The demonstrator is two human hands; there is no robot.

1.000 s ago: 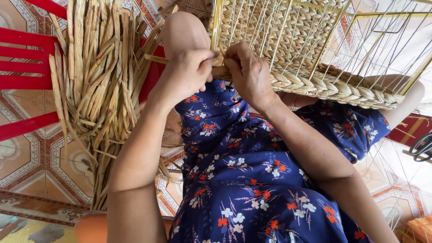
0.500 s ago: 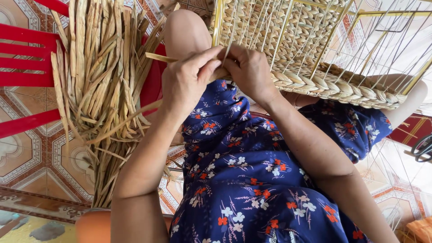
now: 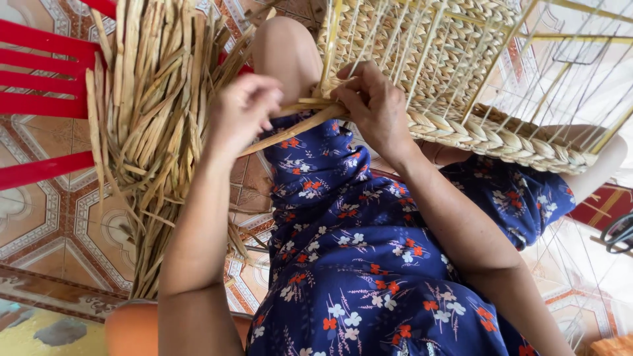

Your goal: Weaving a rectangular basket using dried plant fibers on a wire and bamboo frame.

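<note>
Head view: the left hand [image 3: 242, 113] has its fingers curled tight around a flat dried-grass strand [image 3: 290, 132], which runs slantwise from that fist up to the corner of the basket. The right hand [image 3: 377, 105] rests on the same corner, its fingers pinching the strand's upper end against the woven edge.

The half-woven basket [image 3: 461, 86] lies tipped on the person's lap, propped against a bare knee [image 3: 285, 49]. Its lower wall is plaited in thick straw-coloured rows, and a braided rim [image 3: 501, 140] runs along the near edge. Above the plaiting only the thin yellow wire frame [image 3: 567, 59] shows, unwoven. Nothing can be seen inside the basket; floor tiles show through the bare wires.

Left of the knee a loose bundle of dried grass strands [image 3: 148, 112] leans across a red slatted chair [image 3: 39, 72], well apart from the basket. A blue floral dress [image 3: 356, 257] covers the lap, above a patterned tile floor [image 3: 46, 231].
</note>
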